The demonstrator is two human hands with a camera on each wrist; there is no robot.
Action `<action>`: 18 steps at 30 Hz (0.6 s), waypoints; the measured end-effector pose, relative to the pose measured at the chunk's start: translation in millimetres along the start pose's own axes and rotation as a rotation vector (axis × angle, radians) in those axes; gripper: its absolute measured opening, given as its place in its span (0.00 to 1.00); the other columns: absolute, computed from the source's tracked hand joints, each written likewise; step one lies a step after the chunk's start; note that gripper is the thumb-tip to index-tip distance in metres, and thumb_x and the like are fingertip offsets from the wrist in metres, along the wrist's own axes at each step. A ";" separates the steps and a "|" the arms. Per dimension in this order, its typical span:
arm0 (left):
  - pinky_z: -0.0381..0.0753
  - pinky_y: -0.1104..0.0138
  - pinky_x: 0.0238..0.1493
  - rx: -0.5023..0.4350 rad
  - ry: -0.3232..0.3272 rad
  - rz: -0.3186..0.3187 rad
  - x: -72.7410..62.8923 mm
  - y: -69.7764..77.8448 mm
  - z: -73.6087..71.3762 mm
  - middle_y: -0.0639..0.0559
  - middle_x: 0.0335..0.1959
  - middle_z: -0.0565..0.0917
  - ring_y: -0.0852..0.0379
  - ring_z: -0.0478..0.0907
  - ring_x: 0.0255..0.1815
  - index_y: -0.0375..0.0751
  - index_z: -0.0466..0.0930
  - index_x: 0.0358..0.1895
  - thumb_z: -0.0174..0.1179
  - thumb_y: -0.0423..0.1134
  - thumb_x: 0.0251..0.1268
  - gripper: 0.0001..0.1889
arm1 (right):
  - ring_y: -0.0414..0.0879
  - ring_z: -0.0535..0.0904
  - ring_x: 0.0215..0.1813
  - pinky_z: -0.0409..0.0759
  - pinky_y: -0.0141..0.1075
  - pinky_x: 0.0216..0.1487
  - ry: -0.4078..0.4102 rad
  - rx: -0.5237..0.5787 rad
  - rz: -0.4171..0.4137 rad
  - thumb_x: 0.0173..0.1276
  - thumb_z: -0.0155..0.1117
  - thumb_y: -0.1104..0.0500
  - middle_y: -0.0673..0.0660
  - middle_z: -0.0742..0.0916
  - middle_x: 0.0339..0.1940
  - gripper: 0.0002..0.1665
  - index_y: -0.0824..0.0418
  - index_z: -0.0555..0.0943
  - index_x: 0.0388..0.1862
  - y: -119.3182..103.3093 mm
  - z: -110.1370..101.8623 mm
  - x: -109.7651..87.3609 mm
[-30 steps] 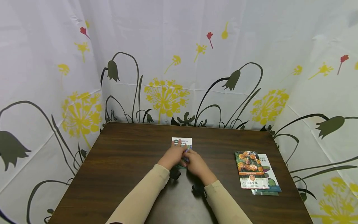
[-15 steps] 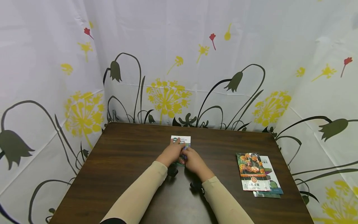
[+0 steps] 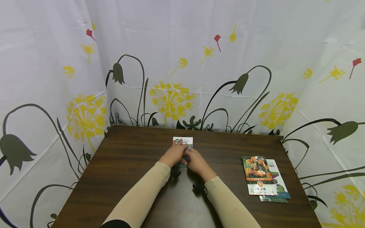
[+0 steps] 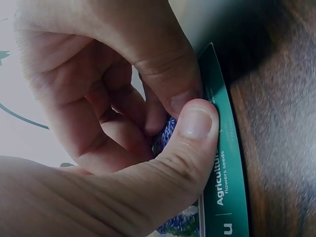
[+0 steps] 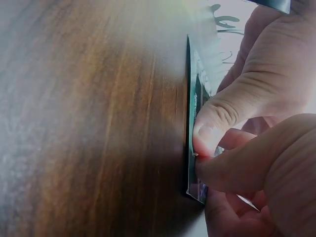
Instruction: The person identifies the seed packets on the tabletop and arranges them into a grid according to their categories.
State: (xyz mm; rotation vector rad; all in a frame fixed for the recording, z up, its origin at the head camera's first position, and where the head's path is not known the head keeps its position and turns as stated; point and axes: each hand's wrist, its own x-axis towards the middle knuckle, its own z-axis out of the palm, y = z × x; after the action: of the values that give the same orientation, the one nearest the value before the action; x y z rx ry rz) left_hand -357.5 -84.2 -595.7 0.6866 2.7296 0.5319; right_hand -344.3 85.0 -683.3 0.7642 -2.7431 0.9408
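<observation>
A flower seed packet (image 3: pixel 183 139), white at the top and green along the bottom, lies near the table's far middle. Over its left part rests my left hand (image 3: pixel 172 154), fingers stretched toward the white top and thumb pressed on the front. My right hand (image 3: pixel 198 163) has curled fingers and pinches at the packet's lower right. In the left wrist view the two thumb tips meet just above the packet's green strip (image 4: pixel 228 163). In the right wrist view a tiny white bit shows between the thumbs, beside the packet's edge (image 5: pixel 191 123). The hands hide most of the front.
Several overlapping seed packets lie at the right of the brown wooden table (image 3: pixel 137 142): an orange-flower packet (image 3: pixel 259 171) on top, a white and blue one (image 3: pixel 282 186) beneath. A flower-printed curtain (image 3: pixel 182 47) stands behind the table.
The packet and both hands have shifted slightly left and away, toward the table's far edge. My left fingers lie closer together than before. The packets at the right stay put.
</observation>
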 end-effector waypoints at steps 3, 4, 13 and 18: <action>0.54 0.37 0.88 0.016 0.005 0.005 1.5 -2.9 0.5 0.31 0.87 0.62 0.30 0.50 0.91 0.40 0.72 0.81 0.83 0.48 0.53 0.50 | 0.52 0.87 0.53 0.87 0.48 0.56 -0.008 0.002 -0.006 0.59 0.69 0.73 0.56 0.87 0.50 0.21 0.54 0.87 0.47 -8.2 -7.8 0.4; 0.56 0.37 0.87 0.018 0.006 0.000 2.0 -4.1 0.8 0.31 0.87 0.61 0.29 0.50 0.90 0.41 0.72 0.81 0.83 0.49 0.52 0.51 | 0.54 0.87 0.53 0.87 0.49 0.57 -0.018 0.007 0.001 0.59 0.69 0.74 0.56 0.87 0.50 0.21 0.55 0.87 0.48 -14.6 -13.1 0.4; 0.64 0.34 0.83 -0.017 0.009 -0.050 7.0 -14.0 -1.1 0.30 0.88 0.57 0.21 0.47 0.89 0.43 0.71 0.82 0.86 0.48 0.51 0.52 | 0.59 0.87 0.56 0.85 0.54 0.62 -0.065 0.004 0.081 0.59 0.68 0.79 0.61 0.87 0.51 0.22 0.61 0.88 0.49 -47.8 -29.1 7.9; 0.66 0.34 0.81 -0.017 0.001 -0.055 5.3 -17.9 -5.8 0.30 0.89 0.56 0.20 0.47 0.88 0.43 0.71 0.82 0.85 0.48 0.52 0.52 | 0.59 0.87 0.56 0.86 0.55 0.61 -0.034 0.004 0.017 0.58 0.71 0.74 0.62 0.87 0.52 0.21 0.59 0.88 0.49 -42.8 -25.3 11.5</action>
State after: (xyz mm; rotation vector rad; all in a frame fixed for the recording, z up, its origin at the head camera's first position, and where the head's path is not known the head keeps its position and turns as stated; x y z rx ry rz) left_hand -371.2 -97.9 -598.8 0.6050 2.7333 0.5415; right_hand -333.2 66.6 -637.0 0.7663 -2.7819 0.9462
